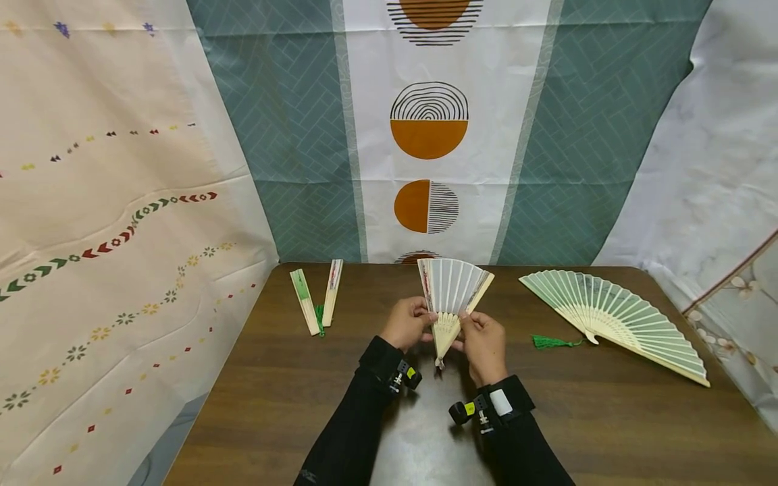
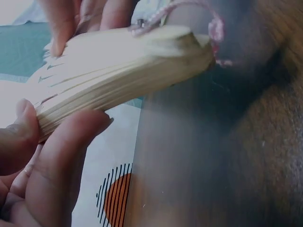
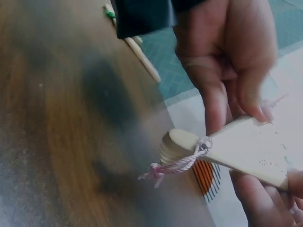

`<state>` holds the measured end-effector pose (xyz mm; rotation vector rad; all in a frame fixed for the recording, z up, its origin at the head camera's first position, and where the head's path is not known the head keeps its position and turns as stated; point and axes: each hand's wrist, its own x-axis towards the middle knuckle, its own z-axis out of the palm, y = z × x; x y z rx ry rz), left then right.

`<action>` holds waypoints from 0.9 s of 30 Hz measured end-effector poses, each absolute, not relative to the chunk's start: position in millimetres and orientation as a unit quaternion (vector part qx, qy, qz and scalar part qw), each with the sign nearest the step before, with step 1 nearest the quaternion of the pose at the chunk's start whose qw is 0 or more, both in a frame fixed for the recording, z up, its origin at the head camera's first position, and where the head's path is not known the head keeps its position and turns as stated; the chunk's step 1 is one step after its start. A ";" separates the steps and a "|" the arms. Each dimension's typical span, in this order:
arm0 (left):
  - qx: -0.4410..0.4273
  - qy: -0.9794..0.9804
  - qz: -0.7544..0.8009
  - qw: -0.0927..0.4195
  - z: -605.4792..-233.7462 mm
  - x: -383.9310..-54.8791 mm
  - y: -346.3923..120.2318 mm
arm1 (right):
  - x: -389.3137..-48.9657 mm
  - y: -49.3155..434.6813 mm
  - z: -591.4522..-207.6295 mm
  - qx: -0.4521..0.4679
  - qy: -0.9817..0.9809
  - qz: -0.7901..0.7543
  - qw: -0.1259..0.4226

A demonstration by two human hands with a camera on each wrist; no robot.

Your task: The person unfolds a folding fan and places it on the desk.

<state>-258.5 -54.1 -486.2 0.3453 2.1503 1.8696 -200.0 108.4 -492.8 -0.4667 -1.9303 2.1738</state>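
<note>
A white folding fan (image 1: 454,287), partly spread, is held over the table by both hands with its leaf toward the back. My left hand (image 1: 404,325) pinches its left edge between thumb and fingers, where the leaf meets the ribs. On the other edge, my right hand (image 1: 484,344) grips the right guard stick the same way. Pale wooden ribs (image 2: 118,66) stack closely toward the pivot in the left wrist view. A pinkish knotted cord (image 3: 182,164) hangs from the pivot end in the right wrist view.
Two folded fans, one green (image 1: 304,302) and one white (image 1: 332,292), lie at the table's back left, with a green tassel (image 1: 319,318) between them. A fully spread green fan (image 1: 620,324) with its tassel (image 1: 554,341) lies at right. Patterned cloths (image 1: 304,135) hang behind the brown table (image 1: 273,418).
</note>
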 end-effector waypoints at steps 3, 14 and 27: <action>0.108 0.738 0.653 0.129 -486.6 -259.0 -53.0 | -202.1 108.3 -494.8 -0.165 -0.648 0.736 0.108; 0.068 0.690 0.711 0.121 -487.4 -260.1 -52.5 | -202.5 110.8 -495.3 -0.188 -0.596 0.768 0.138; 0.046 0.646 0.756 0.095 -487.8 -260.2 -50.2 | -203.6 111.2 -495.2 -0.193 -0.554 0.791 0.173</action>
